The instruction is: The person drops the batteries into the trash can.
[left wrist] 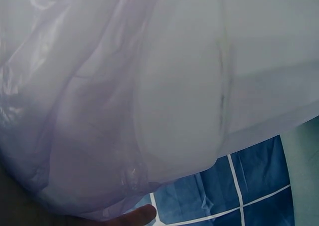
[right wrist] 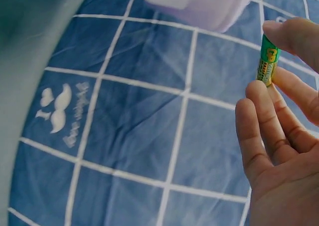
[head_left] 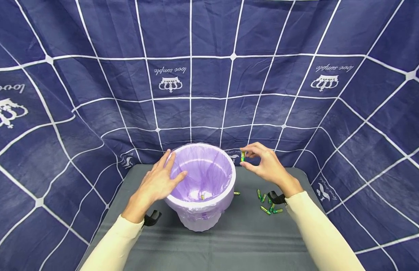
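Observation:
My right hand [head_left: 263,162] pinches a green and yellow battery [head_left: 243,156] between thumb and fingers, in the air just right of the bin's rim. In the right wrist view the battery [right wrist: 268,61] shows its green end at the thumb. A pale purple bin [head_left: 204,218], lined with a thin see-through purple bag [head_left: 209,162], stands in the middle. My left hand [head_left: 158,180] rests on the bin's left rim with fingers spread. One battery [head_left: 202,197] lies inside at the bottom. The bin's bagged side [left wrist: 99,111] fills most of the left wrist view.
Several loose batteries [head_left: 265,210] lie on the grey table [head_left: 243,241] right of the bin, below my right forearm. Another battery [head_left: 236,193] lies close by the bin's right side. Blue cloth [head_left: 209,75] with white grid lines hangs behind and along both sides.

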The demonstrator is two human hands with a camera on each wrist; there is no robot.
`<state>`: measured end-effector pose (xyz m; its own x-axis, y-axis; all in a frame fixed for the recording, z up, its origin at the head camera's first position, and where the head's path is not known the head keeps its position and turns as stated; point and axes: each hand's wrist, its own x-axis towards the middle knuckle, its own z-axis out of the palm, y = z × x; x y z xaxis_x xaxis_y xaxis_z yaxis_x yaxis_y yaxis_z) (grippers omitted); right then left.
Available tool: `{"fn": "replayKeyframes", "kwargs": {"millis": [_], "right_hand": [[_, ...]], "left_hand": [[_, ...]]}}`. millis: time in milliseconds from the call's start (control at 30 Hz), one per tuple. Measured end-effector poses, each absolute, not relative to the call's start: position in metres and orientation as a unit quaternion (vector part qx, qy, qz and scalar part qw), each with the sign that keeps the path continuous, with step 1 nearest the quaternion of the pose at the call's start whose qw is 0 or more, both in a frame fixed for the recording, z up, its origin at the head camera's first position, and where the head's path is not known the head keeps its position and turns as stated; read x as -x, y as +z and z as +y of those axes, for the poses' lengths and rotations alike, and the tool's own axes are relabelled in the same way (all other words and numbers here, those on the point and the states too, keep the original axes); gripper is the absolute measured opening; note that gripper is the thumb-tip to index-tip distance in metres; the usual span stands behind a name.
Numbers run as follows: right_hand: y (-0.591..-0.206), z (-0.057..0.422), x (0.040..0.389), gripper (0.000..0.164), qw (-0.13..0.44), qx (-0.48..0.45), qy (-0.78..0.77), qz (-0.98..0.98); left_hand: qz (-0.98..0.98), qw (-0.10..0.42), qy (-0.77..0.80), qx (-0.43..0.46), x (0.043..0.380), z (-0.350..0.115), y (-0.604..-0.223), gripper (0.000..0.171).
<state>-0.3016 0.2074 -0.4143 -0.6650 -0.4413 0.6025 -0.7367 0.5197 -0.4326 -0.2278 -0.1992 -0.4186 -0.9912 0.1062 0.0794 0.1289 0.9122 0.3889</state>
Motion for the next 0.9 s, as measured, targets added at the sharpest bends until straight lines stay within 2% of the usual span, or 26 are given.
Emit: {"fn": "replayKeyframes", "kwargs": {"millis": [333, 900], "right_hand": [[-0.379, 0.165, 0.315, 0.046, 0.190, -0.385, 0.341, -0.836], [-0.345, 0.103, 0.329, 0.045, 0.088, -0.396, 0.288, -0.867]], "left_hand": [[-0.976, 0.028, -0.206, 0.062, 0.228, -0.199, -0.418, 0.097], [-0.979, 0.024, -0.195, 0.059, 0.229, -0.200, -0.420, 0.100]]}}
